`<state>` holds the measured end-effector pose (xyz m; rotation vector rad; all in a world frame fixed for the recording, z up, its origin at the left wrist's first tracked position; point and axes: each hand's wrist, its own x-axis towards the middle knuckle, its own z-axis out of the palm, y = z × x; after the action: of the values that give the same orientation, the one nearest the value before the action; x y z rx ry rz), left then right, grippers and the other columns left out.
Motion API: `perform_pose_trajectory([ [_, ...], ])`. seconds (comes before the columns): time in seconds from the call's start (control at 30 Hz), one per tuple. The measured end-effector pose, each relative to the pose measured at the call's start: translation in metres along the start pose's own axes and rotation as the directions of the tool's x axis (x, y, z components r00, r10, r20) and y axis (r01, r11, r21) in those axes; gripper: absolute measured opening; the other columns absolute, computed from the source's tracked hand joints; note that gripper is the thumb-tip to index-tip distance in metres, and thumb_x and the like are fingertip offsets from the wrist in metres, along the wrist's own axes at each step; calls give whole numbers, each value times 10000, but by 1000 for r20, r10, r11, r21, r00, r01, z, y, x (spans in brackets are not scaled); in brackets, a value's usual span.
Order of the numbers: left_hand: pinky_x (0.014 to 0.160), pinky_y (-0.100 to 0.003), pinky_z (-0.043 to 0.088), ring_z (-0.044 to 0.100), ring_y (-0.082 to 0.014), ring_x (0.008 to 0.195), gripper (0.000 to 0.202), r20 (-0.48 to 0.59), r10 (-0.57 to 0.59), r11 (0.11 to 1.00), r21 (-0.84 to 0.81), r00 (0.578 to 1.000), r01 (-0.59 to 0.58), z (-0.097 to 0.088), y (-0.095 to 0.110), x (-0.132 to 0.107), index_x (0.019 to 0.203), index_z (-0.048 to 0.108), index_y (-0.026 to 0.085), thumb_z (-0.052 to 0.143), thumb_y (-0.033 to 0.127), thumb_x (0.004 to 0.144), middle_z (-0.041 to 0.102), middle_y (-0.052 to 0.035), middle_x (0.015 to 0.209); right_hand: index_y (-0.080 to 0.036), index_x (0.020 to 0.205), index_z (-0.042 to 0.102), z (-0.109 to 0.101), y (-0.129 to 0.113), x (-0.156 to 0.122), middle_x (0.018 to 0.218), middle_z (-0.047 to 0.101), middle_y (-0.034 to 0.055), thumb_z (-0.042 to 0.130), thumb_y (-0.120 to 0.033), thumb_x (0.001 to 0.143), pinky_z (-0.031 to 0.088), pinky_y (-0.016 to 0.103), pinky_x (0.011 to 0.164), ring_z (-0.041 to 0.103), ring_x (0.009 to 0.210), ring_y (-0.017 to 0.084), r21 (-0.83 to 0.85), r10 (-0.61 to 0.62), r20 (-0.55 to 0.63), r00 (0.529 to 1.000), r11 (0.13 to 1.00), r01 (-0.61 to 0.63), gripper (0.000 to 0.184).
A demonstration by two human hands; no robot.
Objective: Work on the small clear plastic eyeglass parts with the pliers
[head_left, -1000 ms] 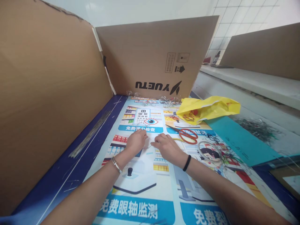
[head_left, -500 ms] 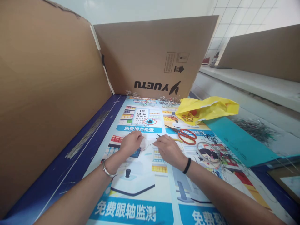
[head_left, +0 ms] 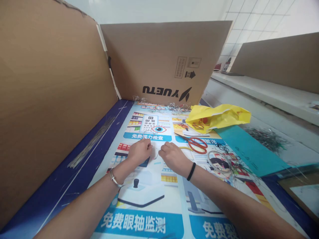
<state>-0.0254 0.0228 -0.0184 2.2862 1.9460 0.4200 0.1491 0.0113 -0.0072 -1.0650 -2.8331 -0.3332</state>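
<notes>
Both of my hands rest on a printed poster (head_left: 149, 196) that covers the table. My left hand (head_left: 139, 151), with a silver bangle on the wrist, and my right hand (head_left: 172, 156), with a black band on the wrist, are close together with their fingertips pinched. Between them runs a thin, pale piece of wire (head_left: 157, 153), and each hand seems to hold one end. The wire is very fine and partly hidden by the fingers.
Red-handled scissors (head_left: 198, 143) lie just right of my right hand. Beyond them are a yellow plastic bag (head_left: 219, 115), a teal sheet (head_left: 246, 146) and a wire ring (head_left: 220, 160). Cardboard walls stand at the left (head_left: 50, 99) and back (head_left: 161, 59). Straight wires (head_left: 92, 142) lie at the left.
My hands have drawn a little closer together and the right hand has shifted slightly left. A loop seen between them half a second ago now looks like a short curve.
</notes>
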Motion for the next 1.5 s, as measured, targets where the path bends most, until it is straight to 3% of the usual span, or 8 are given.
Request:
perform_pose_trajectory([
  [0.33, 567, -260, 293, 543, -164, 751, 156, 30, 38, 999, -1, 999, -38, -4, 1, 0, 786, 525, 215, 386, 270, 831, 604, -23, 846, -116, 788, 554, -10, -18, 18, 778, 581, 132, 424, -94, 805, 339, 337, 606, 498, 770, 227, -139, 49, 90, 995, 990, -36, 133],
  [0.5, 527, -258, 255, 547, -168, 700, 187, 48, 30, 999, 14, 998, -31, -2, 0, -1, 776, 517, 222, 368, 317, 835, 619, -17, 805, -110, 809, 579, -42, 18, -9, 765, 586, 123, 413, -96, 800, 315, 313, 599, 495, 728, 201, -203, 160, 74, 984, 969, -142, 167],
  [0.6, 516, -255, 243, 540, -169, 656, 196, 63, 17, 1000, 14, 998, -17, -2, -1, -1, 771, 524, 231, 369, 337, 827, 618, -10, 741, -90, 821, 607, -84, 68, -48, 751, 591, 130, 378, -71, 793, 292, 300, 616, 492, 722, 185, -373, 420, 9, 908, 844, -386, 231],
  [0.7, 529, -246, 263, 540, -163, 666, 209, 80, 28, 997, -70, 996, -23, -5, -3, 2, 772, 544, 230, 385, 359, 817, 619, -6, 729, -42, 890, 611, -119, 128, -99, 868, 586, 193, 359, -129, 827, 263, 305, 613, 490, 843, 222, -473, 651, -231, 723, 575, -668, 274],
  [0.83, 557, -235, 313, 531, -153, 660, 213, 147, 118, 950, -305, 982, -69, -12, -13, 8, 736, 571, 211, 423, 352, 793, 605, 0, 693, -57, 773, 645, -130, 173, -145, 805, 594, 206, 396, -209, 832, 203, 330, 560, 512, 840, 218, -480, 851, -128, 509, 396, -783, 298],
  [0.9, 591, -230, 347, 532, -148, 677, 197, 175, 206, 894, -433, 963, -113, -15, -21, 11, 751, 589, 205, 435, 325, 781, 600, 3, 703, -88, 721, 645, -124, 166, -146, 792, 600, 192, 409, -282, 840, 211, 328, 562, 512, 814, 205, -465, 816, -203, 542, 406, -786, 327],
  [1.13, 645, -219, 384, 511, -135, 728, 476, 319, 394, 823, -541, 862, -176, -25, -42, 10, 1111, 571, 228, 630, 308, 645, 562, -5, 845, -207, 903, 647, -58, 51, -59, 865, 628, 61, 436, -375, 849, 356, 271, 695, 526, 822, 168, 126, 371, 58, 927, 918, -375, 275],
  [1.5, 659, -230, 344, 485, -156, 764, 533, 287, 443, 856, -418, 849, -306, -25, -31, 9, 1159, 552, 263, 657, 401, 655, 528, -3, 818, -192, 1117, 549, 9, 1, 0, 964, 549, 84, 593, -530, 711, 327, 345, 792, 448, 918, 219, 352, 259, 48, 965, 899, -259, 530],
])
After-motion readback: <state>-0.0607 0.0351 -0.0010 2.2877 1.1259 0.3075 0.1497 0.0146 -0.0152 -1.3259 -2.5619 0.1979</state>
